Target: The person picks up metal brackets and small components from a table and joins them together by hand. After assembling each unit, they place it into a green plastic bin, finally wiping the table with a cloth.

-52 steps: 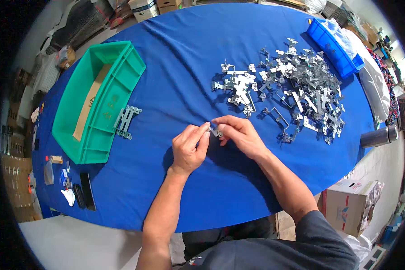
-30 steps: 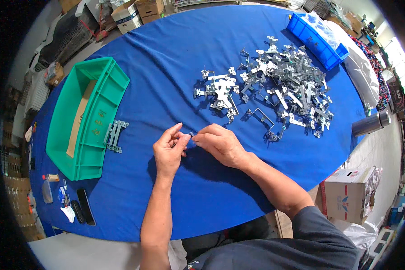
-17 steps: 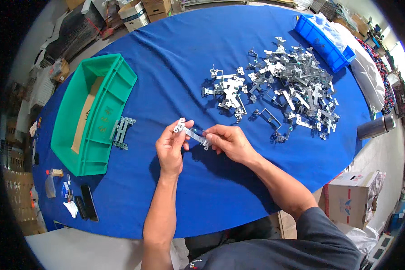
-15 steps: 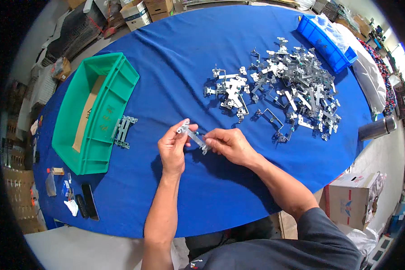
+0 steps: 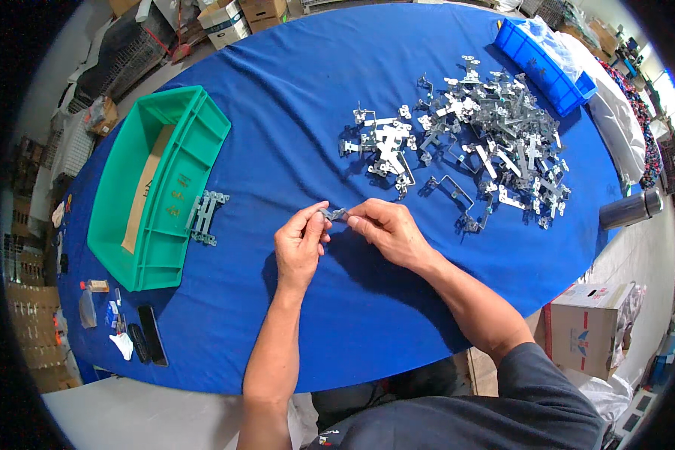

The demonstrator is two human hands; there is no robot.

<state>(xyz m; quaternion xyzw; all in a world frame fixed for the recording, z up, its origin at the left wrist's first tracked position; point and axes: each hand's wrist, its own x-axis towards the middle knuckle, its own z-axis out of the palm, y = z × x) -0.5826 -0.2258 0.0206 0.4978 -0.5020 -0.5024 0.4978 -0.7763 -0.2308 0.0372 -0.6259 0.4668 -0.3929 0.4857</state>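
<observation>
Between my two hands is a small silvery metal bracket (image 5: 333,214), held end-on above the blue cloth so that little of it shows. My left hand (image 5: 301,244) pinches its left end between thumb and fingers. My right hand (image 5: 388,231) closes on the right end with thumb and forefinger. Several finished-looking flat brackets (image 5: 205,217) lie stacked against the right side of the green crate. To the right of my hands spreads a large heap of similar metal brackets (image 5: 502,127), with a smaller cluster (image 5: 386,146) beside it.
A green plastic crate (image 5: 195,161) with cardboard inside stands at the left. A blue bin (image 5: 541,66) with clear plastic sits at the far right. A dark metal flask (image 5: 630,210) lies at the right edge. A phone (image 5: 151,335) and small items rest at the lower left.
The bracket has been turned from a slanting, lengthwise view to nearly end-on. My hands have come level with each other, the right one slightly higher than before.
</observation>
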